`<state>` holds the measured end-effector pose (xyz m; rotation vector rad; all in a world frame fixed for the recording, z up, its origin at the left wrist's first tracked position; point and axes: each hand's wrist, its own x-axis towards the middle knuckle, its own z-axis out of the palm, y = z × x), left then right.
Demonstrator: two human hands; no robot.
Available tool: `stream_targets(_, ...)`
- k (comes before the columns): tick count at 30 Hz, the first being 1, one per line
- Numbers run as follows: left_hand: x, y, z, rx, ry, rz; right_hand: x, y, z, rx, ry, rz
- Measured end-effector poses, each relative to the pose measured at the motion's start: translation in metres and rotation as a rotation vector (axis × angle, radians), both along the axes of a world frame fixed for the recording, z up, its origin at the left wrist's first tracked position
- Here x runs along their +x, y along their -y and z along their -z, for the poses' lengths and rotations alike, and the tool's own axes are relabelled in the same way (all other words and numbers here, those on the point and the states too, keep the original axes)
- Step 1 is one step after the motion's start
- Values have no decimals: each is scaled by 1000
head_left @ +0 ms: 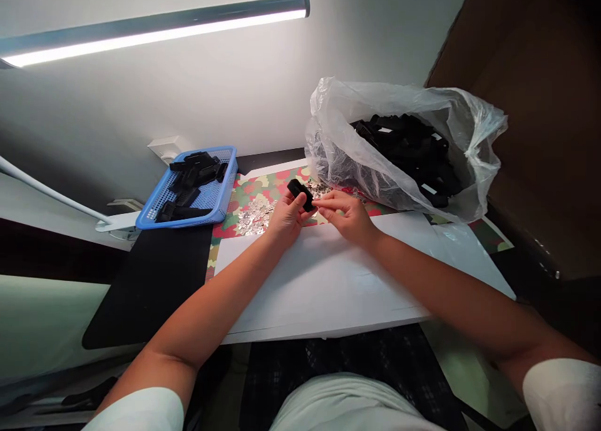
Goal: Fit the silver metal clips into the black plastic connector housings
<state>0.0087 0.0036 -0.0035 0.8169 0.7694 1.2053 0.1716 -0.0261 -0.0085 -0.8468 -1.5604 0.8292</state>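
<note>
My left hand (285,217) is closed around a small black plastic part (301,193), held just above the table. My right hand (346,214) is beside it, fingers pinched together at the part's right end; what the pinch holds, if anything, is too small to make out. Behind both hands lies a scatter of small shiny metal pieces (256,216) on a colourful patterned mat (256,189). A white sheet (328,281) covers the table under my forearms.
A blue plastic basket (220,196) with several black parts stands at the back left. At the back right, a clear plastic bag (404,149) is full of black parts. A lamp bar (154,30) hangs overhead; its base (117,223) sits left. A dark wall (539,106) rises on the right.
</note>
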Motion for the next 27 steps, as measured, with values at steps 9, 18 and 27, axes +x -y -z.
stream_targets(9, -1, 3, 3, 349, -126, -52, 4, -10, -3, -783, -500, -269)
stream_targets(18, 7, 9, 4, 495, -188, -94, 7, -8, -9, -872, -518, -328)
stream_targets(27, 2, 12, -12, 545, -283, 57, 7, -23, -3, -483, -545, -165)
